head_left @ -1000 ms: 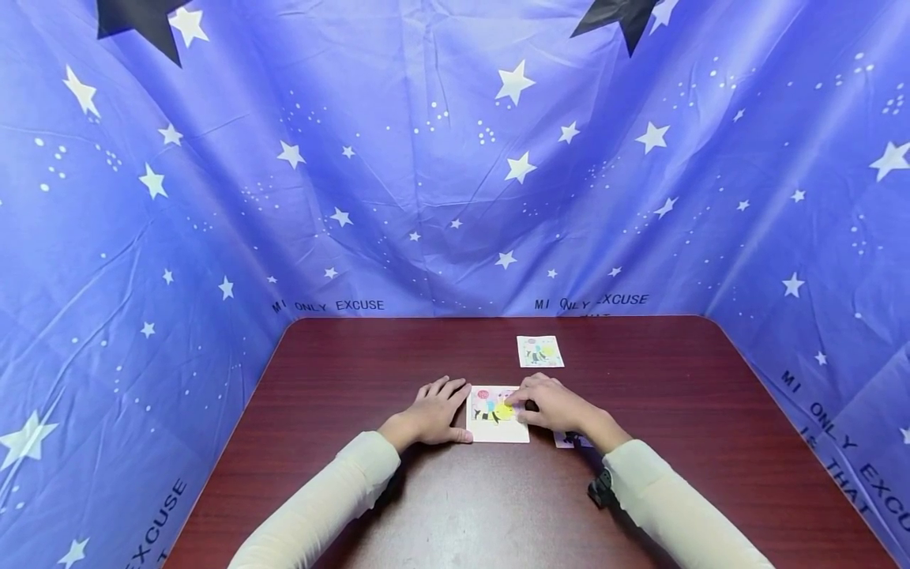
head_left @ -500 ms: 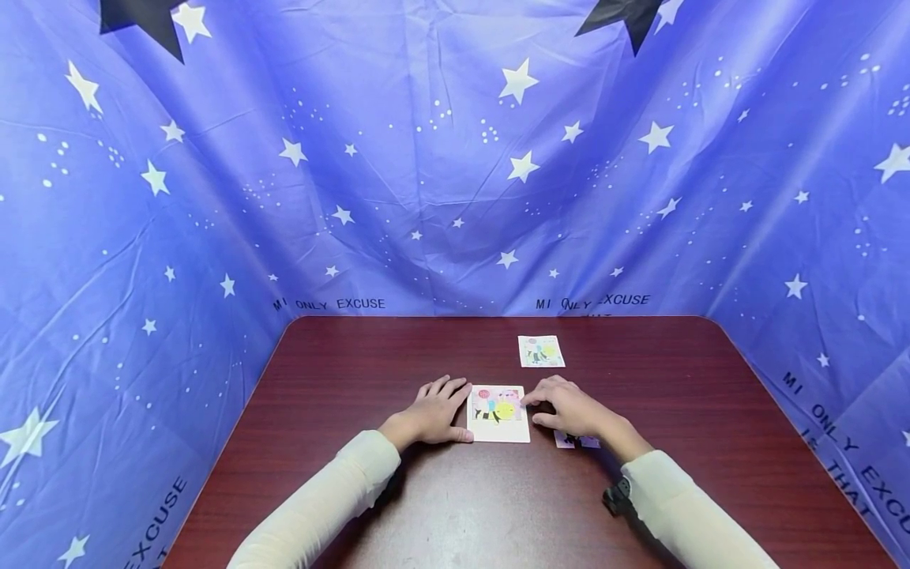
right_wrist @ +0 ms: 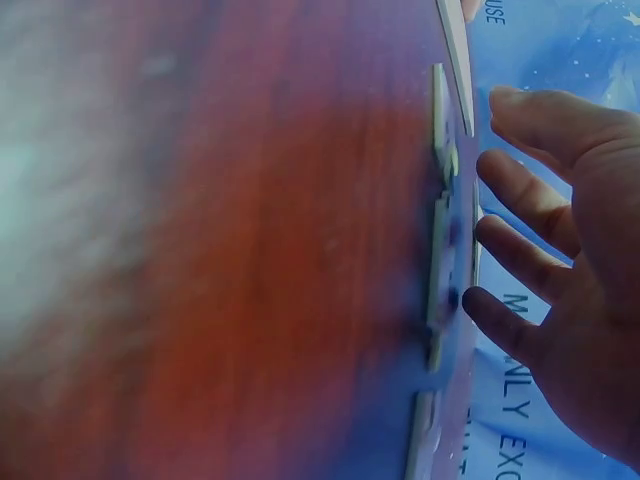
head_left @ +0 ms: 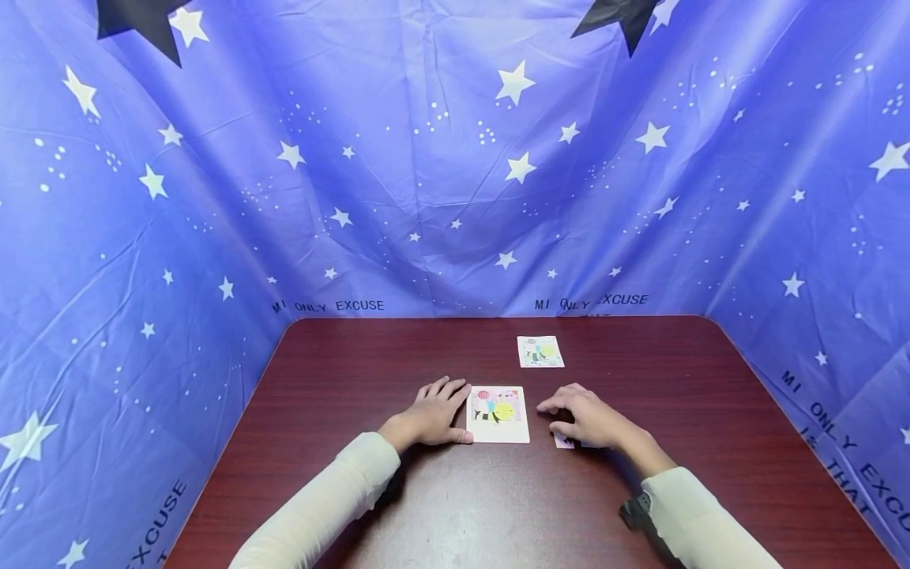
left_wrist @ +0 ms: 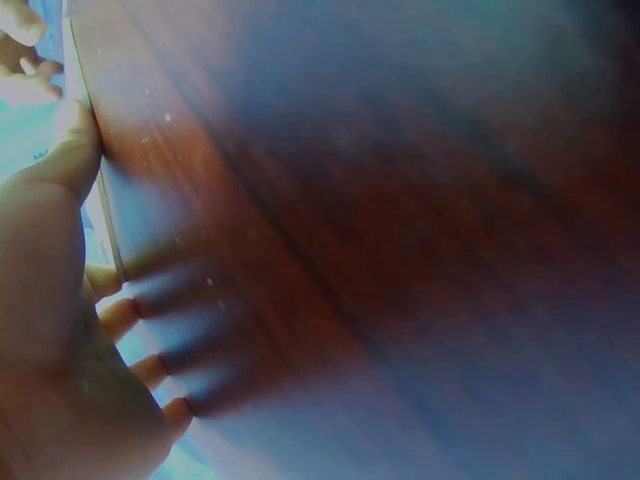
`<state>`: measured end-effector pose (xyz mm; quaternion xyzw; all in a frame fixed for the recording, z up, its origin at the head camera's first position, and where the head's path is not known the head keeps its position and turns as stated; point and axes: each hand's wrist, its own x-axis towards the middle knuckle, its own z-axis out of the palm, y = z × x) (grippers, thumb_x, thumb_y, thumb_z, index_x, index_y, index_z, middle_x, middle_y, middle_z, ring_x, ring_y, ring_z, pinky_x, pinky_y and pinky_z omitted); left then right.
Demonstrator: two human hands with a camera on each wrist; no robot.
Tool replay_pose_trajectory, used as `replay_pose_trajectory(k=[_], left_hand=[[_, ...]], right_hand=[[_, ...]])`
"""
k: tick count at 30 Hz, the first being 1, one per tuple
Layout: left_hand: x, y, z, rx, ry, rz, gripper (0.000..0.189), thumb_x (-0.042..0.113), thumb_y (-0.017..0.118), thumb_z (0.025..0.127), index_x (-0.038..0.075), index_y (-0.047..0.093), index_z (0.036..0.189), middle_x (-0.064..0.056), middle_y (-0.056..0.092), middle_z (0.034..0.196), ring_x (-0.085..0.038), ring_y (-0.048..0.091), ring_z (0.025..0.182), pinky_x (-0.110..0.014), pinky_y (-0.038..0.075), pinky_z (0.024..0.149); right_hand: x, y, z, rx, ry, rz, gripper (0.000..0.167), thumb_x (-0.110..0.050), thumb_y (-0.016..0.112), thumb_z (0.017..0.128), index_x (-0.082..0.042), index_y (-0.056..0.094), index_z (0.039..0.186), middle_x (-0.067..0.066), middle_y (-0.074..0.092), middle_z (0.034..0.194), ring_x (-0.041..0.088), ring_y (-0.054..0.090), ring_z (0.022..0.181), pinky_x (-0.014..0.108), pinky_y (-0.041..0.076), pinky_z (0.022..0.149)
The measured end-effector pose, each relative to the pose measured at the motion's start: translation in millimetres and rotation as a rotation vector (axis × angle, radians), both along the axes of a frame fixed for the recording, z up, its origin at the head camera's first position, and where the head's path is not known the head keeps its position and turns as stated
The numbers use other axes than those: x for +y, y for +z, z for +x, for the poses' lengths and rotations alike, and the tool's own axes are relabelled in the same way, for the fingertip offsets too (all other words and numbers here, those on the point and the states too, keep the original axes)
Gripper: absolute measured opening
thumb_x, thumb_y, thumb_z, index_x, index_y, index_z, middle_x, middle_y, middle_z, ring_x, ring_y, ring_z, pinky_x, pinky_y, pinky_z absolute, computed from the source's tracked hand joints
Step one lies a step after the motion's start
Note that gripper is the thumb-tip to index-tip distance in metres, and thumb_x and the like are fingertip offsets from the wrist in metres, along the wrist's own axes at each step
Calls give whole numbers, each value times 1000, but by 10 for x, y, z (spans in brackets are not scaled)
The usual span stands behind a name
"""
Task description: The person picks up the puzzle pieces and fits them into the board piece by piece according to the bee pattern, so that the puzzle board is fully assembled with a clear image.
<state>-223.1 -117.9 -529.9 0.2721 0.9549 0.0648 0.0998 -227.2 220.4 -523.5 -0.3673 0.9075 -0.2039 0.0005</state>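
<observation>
A square white puzzle board (head_left: pixel 498 432) with a yellow bee picture lies flat at mid-table. Along its left edge rests my left hand (head_left: pixel 430 412), fingers spread, with the thumb at the near corner. The left wrist view has that left hand (left_wrist: pixel 45 260) against the board's thin edge (left_wrist: pixel 84 65). My right hand (head_left: pixel 590 417), its fingers loosely bent and holding nothing, is over the small purplish puzzle pieces (head_left: pixel 563 442) right of the board and partly hides them. Flat pieces (right_wrist: pixel 437 265) appear edge-on beside the right hand (right_wrist: pixel 590 250) in the right wrist view.
A square sheet with a paler bee picture (head_left: pixel 540 352) lies farther back, right of the board. The dark red wooden table (head_left: pixel 355 356) has blue star-printed cloth (head_left: pixel 426 197) hanging behind it and along both sides.
My right hand has left the bee picture and moved right, to over the loose pieces. My left hand and the board have stayed in place.
</observation>
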Motion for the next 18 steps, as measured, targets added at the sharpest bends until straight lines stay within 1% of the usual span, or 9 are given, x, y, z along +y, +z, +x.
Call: replay_pose_trajectory(k=[6,13,18], left_hand=[[3,5,14,7,-9,9,99,68,66,86,13,32,160,-9,32,165,-39,28,153,-59,29,118],[6,3,4,8,-5,1,99,68,66,86,12,32,160,-8,32,165,-39,28,153,-59,29,118],[12,12,7,7,-6,2,99,68,66,86,12,32,160,-9,32,165,-39,28,153,-59,30,118]], right_hand=[[121,-49,78,28,-11,13,31,-17,76,86,-18,76,117,-9,70,102,19,59,106,45,46,90],[244,-68,185,62,-22,21,36,-22,82,80,-19,76,115,-9,70,102,22,59,106,44,44,85],[266,-77,230,77,-20,47,38,-24,83,79,-19,76,116,-8,70,102,22,59,105,41,44,82]])
